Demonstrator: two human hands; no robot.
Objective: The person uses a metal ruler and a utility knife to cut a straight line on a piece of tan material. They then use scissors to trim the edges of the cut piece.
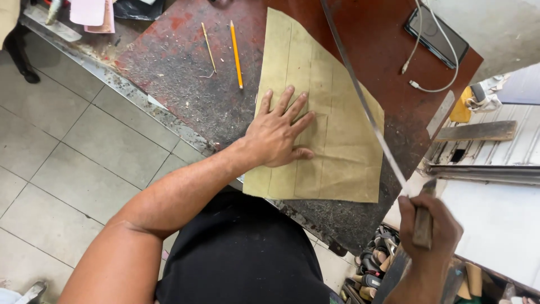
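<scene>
Head view of the workbench. I am pressing the left hand (279,131) flat, fingers spread, onto the olive-tan sheet of material (332,101), which is lying on the worn red-brown worktable (185,67) with its near edge reaching the table's front rim. Faint straight lines are running lengthwise down the sheet, and the fingertips are resting beside one of them.

I am closing the right hand (430,231) in a fist around the dark handle end of a long, thin metal straightedge (360,95); the strip is slanting up and away from the fist, crossing above the right part of the sheet toward the top of the frame. Whether it is touching the sheet I cannot tell.

To the left of the sheet, a yellow pencil (236,53) and a thin wooden stick (208,48) are lying on the dusty, scuffed tabletop, near each other. At the far right corner, a dark phone (437,35) is sitting with a white cable (433,84) trailing beside it. Grey floor tiles (62,146) are showing to the left of the table.
</scene>
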